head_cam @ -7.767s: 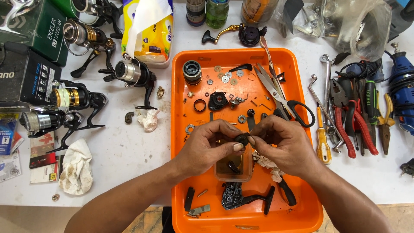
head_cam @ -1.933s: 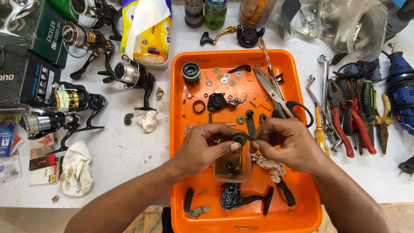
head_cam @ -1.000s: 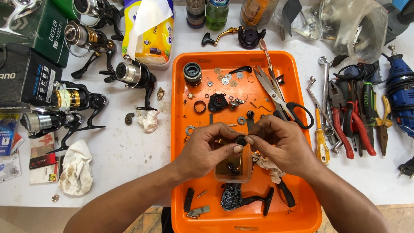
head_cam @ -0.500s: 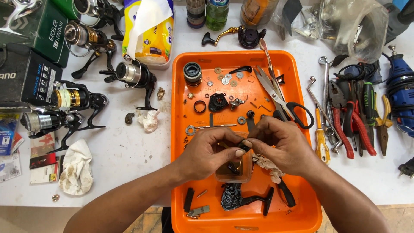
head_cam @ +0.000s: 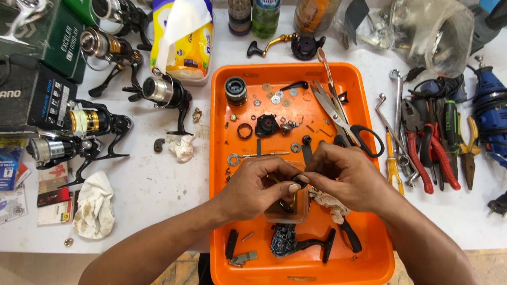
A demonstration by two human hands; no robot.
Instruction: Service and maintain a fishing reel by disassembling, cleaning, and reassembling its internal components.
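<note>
Hands [head_cam: 259, 187] [head_cam: 346, 177] mid orange tray [head_cam: 222, 158], fingers of both pinching small dark part [head_cam: 300, 182]; scissors [head_cam: 343, 119] close.

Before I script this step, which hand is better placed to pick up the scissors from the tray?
Probably the right hand. The scissors lie in the orange tray just beyond its knuckles, black handles toward it. The left hand sits farther off, and both pinch a small dark part.
</note>
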